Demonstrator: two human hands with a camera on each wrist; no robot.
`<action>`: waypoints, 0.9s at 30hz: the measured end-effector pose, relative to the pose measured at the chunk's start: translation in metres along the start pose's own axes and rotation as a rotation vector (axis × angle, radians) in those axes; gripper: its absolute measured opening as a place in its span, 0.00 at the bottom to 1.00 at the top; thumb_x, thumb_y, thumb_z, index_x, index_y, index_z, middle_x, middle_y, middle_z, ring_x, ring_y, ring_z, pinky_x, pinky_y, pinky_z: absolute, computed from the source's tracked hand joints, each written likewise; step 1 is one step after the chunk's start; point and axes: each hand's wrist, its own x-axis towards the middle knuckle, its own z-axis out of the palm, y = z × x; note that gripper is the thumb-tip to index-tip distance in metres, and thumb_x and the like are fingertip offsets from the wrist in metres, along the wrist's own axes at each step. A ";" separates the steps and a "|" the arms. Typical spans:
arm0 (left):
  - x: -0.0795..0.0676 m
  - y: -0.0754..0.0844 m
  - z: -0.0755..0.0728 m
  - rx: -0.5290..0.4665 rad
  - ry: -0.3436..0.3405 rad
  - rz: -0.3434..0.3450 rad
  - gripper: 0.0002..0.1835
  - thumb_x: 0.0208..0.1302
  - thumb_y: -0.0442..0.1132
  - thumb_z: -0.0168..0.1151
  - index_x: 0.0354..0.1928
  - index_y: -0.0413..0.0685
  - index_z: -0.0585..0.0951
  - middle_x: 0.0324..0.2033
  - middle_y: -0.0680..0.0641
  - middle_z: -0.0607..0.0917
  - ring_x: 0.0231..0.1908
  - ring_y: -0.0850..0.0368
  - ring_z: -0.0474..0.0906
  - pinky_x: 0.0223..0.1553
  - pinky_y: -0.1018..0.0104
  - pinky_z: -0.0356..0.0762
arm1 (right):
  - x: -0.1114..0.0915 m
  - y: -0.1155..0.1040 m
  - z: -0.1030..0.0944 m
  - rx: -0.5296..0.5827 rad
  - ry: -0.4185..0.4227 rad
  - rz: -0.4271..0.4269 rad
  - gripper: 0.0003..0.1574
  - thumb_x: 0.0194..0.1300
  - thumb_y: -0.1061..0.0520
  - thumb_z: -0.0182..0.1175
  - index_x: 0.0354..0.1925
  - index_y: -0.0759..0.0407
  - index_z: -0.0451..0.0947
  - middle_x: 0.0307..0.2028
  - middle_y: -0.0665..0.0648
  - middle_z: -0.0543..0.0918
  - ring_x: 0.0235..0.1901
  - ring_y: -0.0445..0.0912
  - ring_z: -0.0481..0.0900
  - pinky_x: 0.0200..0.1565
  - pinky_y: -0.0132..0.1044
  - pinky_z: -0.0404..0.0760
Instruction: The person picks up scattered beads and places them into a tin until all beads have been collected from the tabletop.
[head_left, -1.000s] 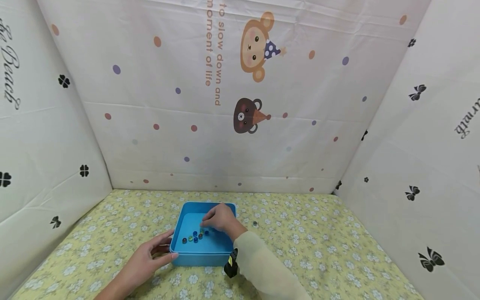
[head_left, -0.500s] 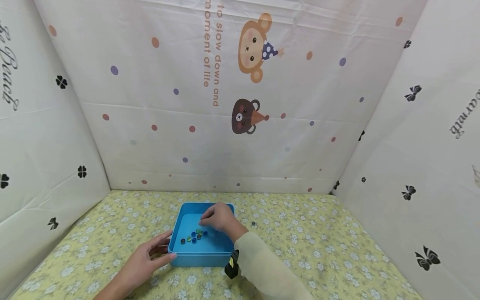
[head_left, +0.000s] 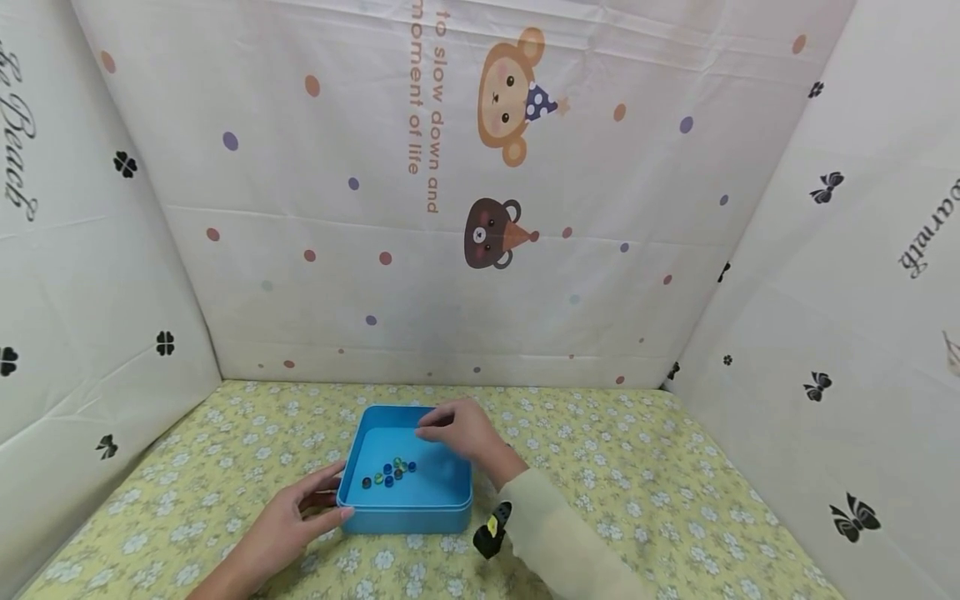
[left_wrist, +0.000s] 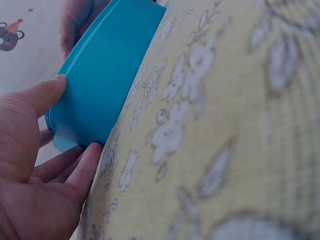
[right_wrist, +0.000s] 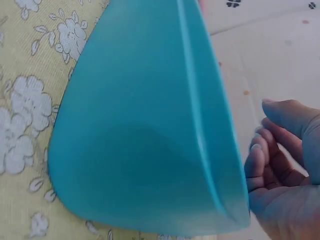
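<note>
A square blue plastic box (head_left: 405, 521) stands on the table, open at the top. Several glass marbles, blue, green-yellow and brownish-red, lie grouped on its floor, among them a blue marble (head_left: 388, 482) and a brownish-red marble (head_left: 366, 482). My left hand (head_left: 285, 521) grips the box's near left corner, thumb on the front by the rim and fingers along the left side, as the left wrist view also shows. Over the box's right rim is my right hand (head_left: 467, 429), its fingers loosely curled. In the right wrist view nothing shows between its thumb (right_wrist: 287, 114) and fingers.
A yellow flowered cloth (head_left: 637, 483) covers the table. Printed white sheets hang at the back (head_left: 420, 292) and at both sides. A black device with a yellow mark (head_left: 491, 533) sits at my right wrist.
My right hand has risen from above the marbles and moved right to the box's rim. The loose marble on the cloth is now mostly hidden behind that wrist. My left hand stays put.
</note>
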 end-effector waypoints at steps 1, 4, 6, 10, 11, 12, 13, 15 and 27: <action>0.000 0.000 0.000 0.000 0.002 -0.002 0.43 0.66 0.50 0.71 0.79 0.53 0.62 0.69 0.34 0.74 0.63 0.41 0.78 0.61 0.61 0.88 | -0.001 0.001 -0.001 0.005 0.008 -0.010 0.12 0.67 0.47 0.71 0.45 0.50 0.91 0.44 0.46 0.88 0.42 0.40 0.84 0.43 0.36 0.93; 0.000 0.000 0.000 -0.007 -0.003 -0.007 0.43 0.66 0.50 0.71 0.79 0.54 0.62 0.69 0.34 0.73 0.63 0.42 0.78 0.61 0.62 0.88 | -0.003 0.005 -0.006 0.030 0.032 -0.020 0.13 0.68 0.45 0.71 0.46 0.48 0.91 0.46 0.45 0.88 0.43 0.40 0.84 0.45 0.35 0.93; -0.001 -0.001 0.000 -0.009 -0.007 -0.005 0.43 0.67 0.50 0.71 0.79 0.53 0.62 0.69 0.33 0.73 0.63 0.41 0.77 0.61 0.61 0.88 | -0.006 0.007 -0.009 0.048 0.048 -0.035 0.14 0.68 0.44 0.70 0.48 0.48 0.91 0.47 0.46 0.88 0.44 0.41 0.84 0.46 0.37 0.94; -0.001 -0.001 0.001 -0.011 -0.014 -0.004 0.43 0.67 0.50 0.70 0.79 0.53 0.61 0.70 0.33 0.73 0.63 0.41 0.77 0.61 0.61 0.88 | -0.013 0.015 -0.016 0.103 0.083 -0.052 0.16 0.68 0.42 0.70 0.49 0.46 0.90 0.48 0.47 0.89 0.47 0.43 0.85 0.48 0.39 0.95; 0.000 -0.001 0.001 -0.012 -0.013 -0.005 0.43 0.67 0.50 0.70 0.80 0.53 0.61 0.70 0.34 0.73 0.63 0.41 0.77 0.61 0.61 0.88 | -0.015 0.017 -0.018 0.117 0.092 -0.062 0.15 0.67 0.42 0.70 0.48 0.46 0.90 0.48 0.47 0.89 0.47 0.43 0.86 0.48 0.39 0.95; 0.000 -0.001 0.000 -0.014 -0.014 -0.006 0.44 0.67 0.50 0.70 0.80 0.54 0.61 0.70 0.34 0.73 0.63 0.41 0.77 0.61 0.61 0.88 | -0.016 0.020 -0.020 0.128 0.102 -0.075 0.15 0.67 0.42 0.70 0.48 0.45 0.90 0.48 0.47 0.89 0.47 0.43 0.86 0.48 0.38 0.94; 0.000 -0.001 0.000 -0.015 -0.015 -0.007 0.44 0.67 0.50 0.70 0.80 0.54 0.61 0.70 0.34 0.72 0.63 0.41 0.77 0.62 0.61 0.88 | -0.017 0.024 -0.022 0.137 0.112 -0.087 0.15 0.67 0.42 0.70 0.48 0.45 0.90 0.48 0.48 0.89 0.47 0.43 0.86 0.47 0.36 0.94; 0.000 -0.001 0.000 -0.017 -0.017 -0.007 0.44 0.67 0.50 0.70 0.80 0.53 0.61 0.70 0.33 0.72 0.63 0.41 0.77 0.62 0.61 0.88 | -0.019 0.031 -0.024 0.152 0.136 -0.116 0.16 0.68 0.42 0.70 0.48 0.47 0.90 0.48 0.48 0.89 0.46 0.43 0.86 0.46 0.33 0.94; 0.000 -0.001 -0.001 -0.011 -0.028 0.007 0.44 0.67 0.51 0.70 0.80 0.52 0.60 0.70 0.33 0.72 0.64 0.41 0.77 0.62 0.61 0.88 | -0.033 0.062 -0.039 0.294 0.256 -0.106 0.18 0.66 0.48 0.72 0.50 0.57 0.89 0.48 0.56 0.88 0.43 0.44 0.85 0.47 0.41 0.96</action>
